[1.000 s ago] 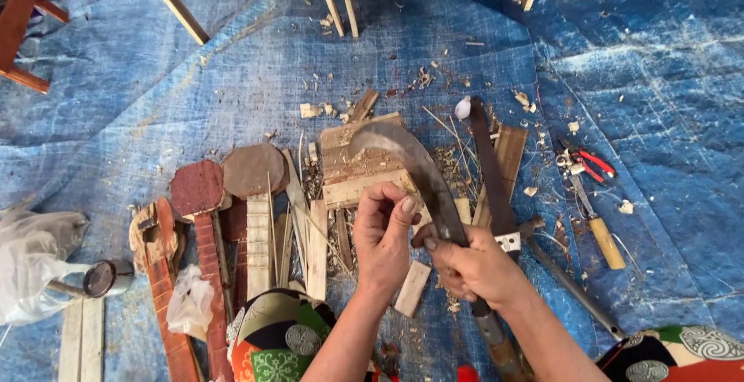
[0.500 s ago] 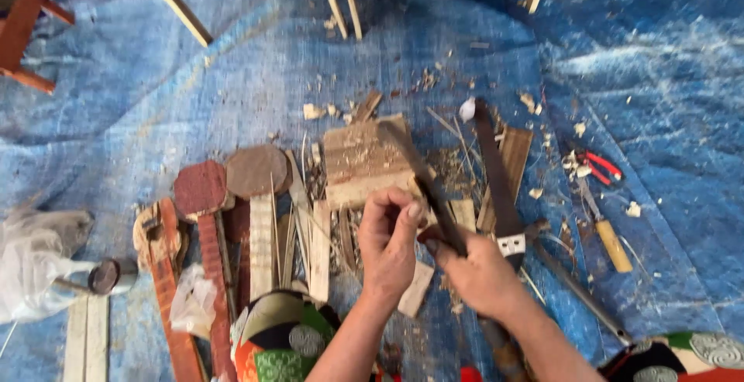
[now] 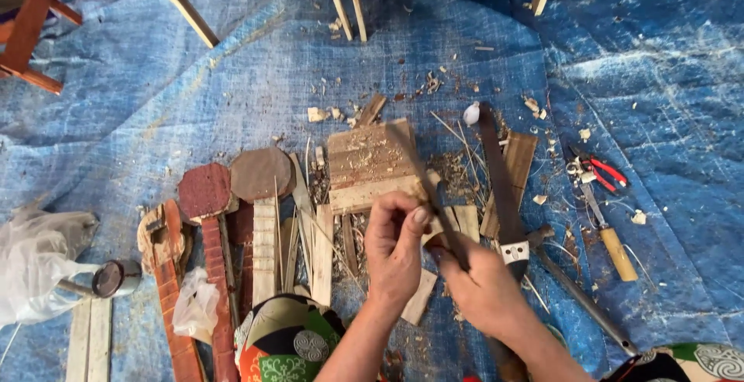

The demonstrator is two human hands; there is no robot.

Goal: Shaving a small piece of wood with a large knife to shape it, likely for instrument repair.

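Thin wooden stick (image 3: 411, 166) pinched by left hand (image 3: 395, 246); knife (image 3: 449, 223) gripped by right hand (image 3: 484, 289); wooden block (image 3: 370, 166) at 12 o'clock.

Blue tarp, pale wood, red-handled pliers

The tarp (image 3: 155, 95) is mottled blue; the wooden block (image 3: 370, 163) pale tan with lighter shavings; the paddle shapes (image 3: 205, 192) reddish-brown; the pliers (image 3: 601, 171) have red handles; the patterned cloth (image 3: 283, 343) is green, orange and black.

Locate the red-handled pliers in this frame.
In the head view, the red-handled pliers lie on the blue tarp at right, beside the wooden-handled tool and right of the saw.
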